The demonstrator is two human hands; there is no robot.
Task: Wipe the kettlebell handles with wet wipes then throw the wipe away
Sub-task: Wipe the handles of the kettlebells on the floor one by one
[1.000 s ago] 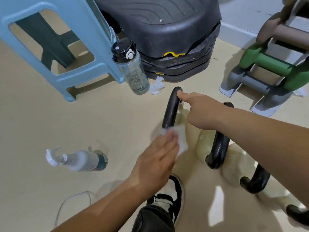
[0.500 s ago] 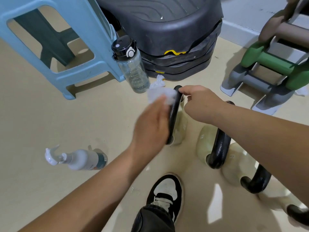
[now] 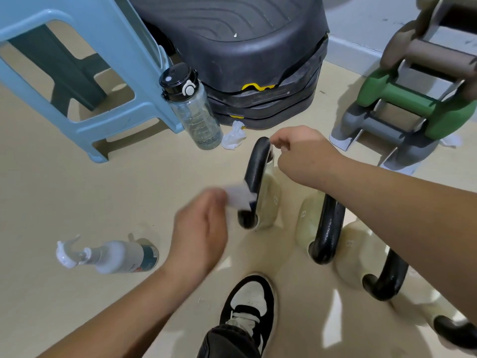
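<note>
Several cream kettlebells with black handles stand in a row on the floor. The leftmost kettlebell [image 3: 268, 200] has its black handle [image 3: 255, 171] arching toward the camera. My left hand [image 3: 201, 233] holds a white wet wipe [image 3: 238, 198] against the lower part of that handle; the hand and wipe are blurred. My right hand [image 3: 302, 153] pinches the top of the same handle with curled fingers. A second kettlebell handle [image 3: 327, 228] and a third [image 3: 387, 280] lie under my right forearm.
A crumpled used wipe [image 3: 233, 136] lies beside a clear water bottle [image 3: 193, 107]. A spray bottle [image 3: 108, 257] lies on the floor at left. A blue stool [image 3: 85, 60], stacked black step platforms [image 3: 245, 47], a dumbbell rack [image 3: 418, 99] and my shoe [image 3: 250, 306] surround the spot.
My left hand slid the wipe up to the top of the handle, then back down to its lower part. My right hand stayed at the handle's top.
</note>
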